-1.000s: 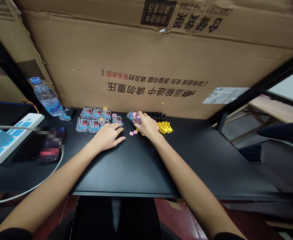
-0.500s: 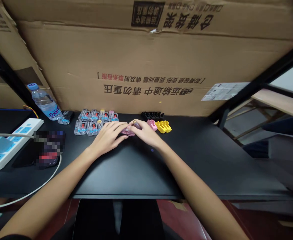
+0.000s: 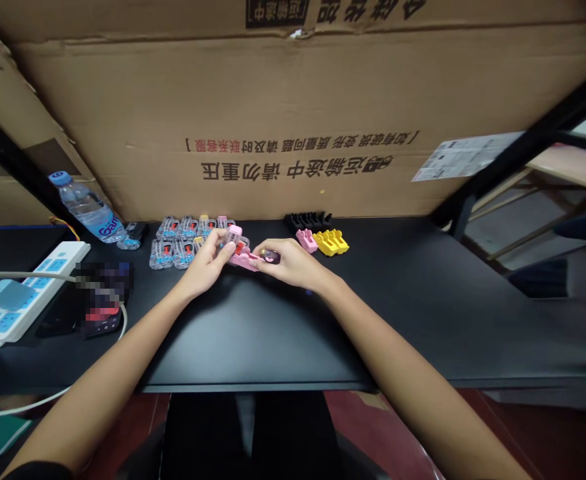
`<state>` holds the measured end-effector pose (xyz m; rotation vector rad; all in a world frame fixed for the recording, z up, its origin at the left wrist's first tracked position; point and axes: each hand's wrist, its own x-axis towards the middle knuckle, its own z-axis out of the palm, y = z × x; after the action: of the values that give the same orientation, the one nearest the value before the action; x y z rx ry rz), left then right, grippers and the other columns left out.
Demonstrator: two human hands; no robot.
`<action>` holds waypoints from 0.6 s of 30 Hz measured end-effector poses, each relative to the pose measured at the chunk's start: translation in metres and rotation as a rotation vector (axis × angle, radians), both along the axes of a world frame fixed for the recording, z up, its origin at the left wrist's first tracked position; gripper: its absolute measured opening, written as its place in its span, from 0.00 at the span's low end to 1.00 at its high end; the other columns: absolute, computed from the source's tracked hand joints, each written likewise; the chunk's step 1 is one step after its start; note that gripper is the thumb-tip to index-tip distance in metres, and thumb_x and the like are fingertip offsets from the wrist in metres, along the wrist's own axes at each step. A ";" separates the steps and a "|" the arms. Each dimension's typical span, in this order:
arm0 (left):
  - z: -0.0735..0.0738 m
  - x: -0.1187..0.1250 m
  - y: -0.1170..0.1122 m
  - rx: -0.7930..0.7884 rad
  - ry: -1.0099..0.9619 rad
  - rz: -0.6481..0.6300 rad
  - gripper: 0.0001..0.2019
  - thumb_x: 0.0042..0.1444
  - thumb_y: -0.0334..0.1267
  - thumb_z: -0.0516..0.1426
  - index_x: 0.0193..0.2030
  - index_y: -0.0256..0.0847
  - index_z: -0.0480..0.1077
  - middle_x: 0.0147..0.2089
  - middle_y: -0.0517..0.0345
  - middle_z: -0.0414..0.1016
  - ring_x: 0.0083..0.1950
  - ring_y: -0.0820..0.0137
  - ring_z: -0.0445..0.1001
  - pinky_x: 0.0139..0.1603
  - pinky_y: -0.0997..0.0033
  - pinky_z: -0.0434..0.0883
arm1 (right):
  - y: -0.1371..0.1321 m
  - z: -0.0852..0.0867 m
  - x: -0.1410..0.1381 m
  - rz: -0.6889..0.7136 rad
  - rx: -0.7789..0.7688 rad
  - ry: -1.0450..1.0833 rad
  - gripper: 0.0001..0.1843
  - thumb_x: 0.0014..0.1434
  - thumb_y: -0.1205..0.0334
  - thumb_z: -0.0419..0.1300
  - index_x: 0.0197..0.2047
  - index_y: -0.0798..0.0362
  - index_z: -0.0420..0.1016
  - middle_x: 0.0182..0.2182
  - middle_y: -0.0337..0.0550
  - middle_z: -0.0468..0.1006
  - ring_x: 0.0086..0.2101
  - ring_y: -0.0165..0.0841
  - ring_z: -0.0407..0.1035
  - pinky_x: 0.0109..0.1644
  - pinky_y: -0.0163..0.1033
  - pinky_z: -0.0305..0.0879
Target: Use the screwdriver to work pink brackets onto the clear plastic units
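My left hand (image 3: 209, 261) is closed around a small clear plastic casing (image 3: 237, 245) with a pink cap and red and blue parts, raised above the dark tabletop. A pink strip (image 3: 245, 261) extends from the casing's lower side to the fingertips of my right hand (image 3: 290, 263). That hand is closed on a short dark piece with a brass-coloured end (image 3: 271, 256); its exact kind is unclear. Just left of my left hand stand several similar clear casings (image 3: 161, 254) in two rows, partly hidden by it.
Behind my right hand lie a pink clip-like part (image 3: 307, 241), yellow ones (image 3: 331, 242) and a black row of them (image 3: 307, 221). A water bottle (image 3: 87, 208), power strip (image 3: 35, 293) and cable are at left. A cardboard wall (image 3: 293, 87) closes the back.
My hands have drawn apart slightly and turned, so the clear casing with the pink cap now shows between them. The view has shifted a little.
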<state>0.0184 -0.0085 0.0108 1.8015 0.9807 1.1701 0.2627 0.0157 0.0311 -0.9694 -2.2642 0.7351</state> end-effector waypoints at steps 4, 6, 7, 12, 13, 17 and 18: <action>0.003 -0.001 -0.005 -0.075 0.065 -0.049 0.20 0.68 0.56 0.63 0.52 0.42 0.69 0.58 0.45 0.81 0.56 0.61 0.82 0.60 0.58 0.77 | -0.001 -0.001 0.002 0.050 -0.031 -0.087 0.17 0.64 0.46 0.68 0.38 0.52 0.84 0.32 0.43 0.85 0.33 0.39 0.75 0.40 0.40 0.68; 0.004 -0.002 -0.008 -0.128 0.111 -0.088 0.19 0.63 0.53 0.68 0.47 0.41 0.71 0.56 0.47 0.83 0.53 0.61 0.83 0.59 0.58 0.77 | -0.002 -0.001 0.002 0.080 -0.014 -0.095 0.18 0.64 0.44 0.68 0.38 0.52 0.84 0.34 0.45 0.85 0.35 0.40 0.76 0.42 0.42 0.69; 0.005 -0.001 -0.009 -0.149 0.129 -0.111 0.19 0.62 0.53 0.69 0.44 0.40 0.72 0.54 0.47 0.84 0.52 0.61 0.83 0.58 0.58 0.77 | -0.002 0.000 0.001 0.079 0.003 -0.078 0.17 0.64 0.45 0.67 0.40 0.52 0.84 0.36 0.46 0.85 0.37 0.41 0.77 0.45 0.43 0.71; 0.004 0.002 -0.010 -0.178 0.126 -0.188 0.20 0.55 0.50 0.73 0.35 0.40 0.71 0.54 0.45 0.85 0.52 0.60 0.83 0.54 0.60 0.77 | -0.007 0.009 -0.005 -0.156 -0.059 0.285 0.22 0.71 0.42 0.56 0.43 0.50 0.83 0.47 0.51 0.86 0.44 0.43 0.80 0.48 0.46 0.75; 0.003 0.003 -0.010 -0.191 0.122 -0.199 0.20 0.54 0.50 0.74 0.35 0.40 0.71 0.54 0.45 0.85 0.52 0.60 0.83 0.53 0.61 0.77 | -0.008 0.010 -0.006 -0.192 -0.124 0.380 0.25 0.71 0.40 0.54 0.44 0.50 0.83 0.46 0.51 0.86 0.40 0.41 0.80 0.45 0.45 0.76; -0.002 0.005 -0.009 -0.287 0.122 -0.204 0.23 0.48 0.50 0.77 0.40 0.39 0.73 0.45 0.48 0.86 0.42 0.64 0.83 0.43 0.65 0.75 | -0.012 0.008 -0.014 -0.179 -0.405 0.578 0.35 0.71 0.32 0.47 0.35 0.52 0.79 0.25 0.45 0.80 0.21 0.33 0.72 0.26 0.39 0.69; -0.003 0.004 -0.008 -0.299 0.125 -0.192 0.24 0.48 0.50 0.77 0.41 0.39 0.73 0.43 0.50 0.85 0.40 0.65 0.82 0.41 0.67 0.74 | -0.012 0.006 -0.016 -0.173 -0.437 0.588 0.34 0.70 0.32 0.48 0.32 0.52 0.78 0.21 0.43 0.77 0.18 0.32 0.69 0.23 0.38 0.66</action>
<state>0.0229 -0.0168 0.0073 1.6984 0.9718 0.7580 0.2464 0.0034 0.0367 -0.9622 -1.5223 1.2751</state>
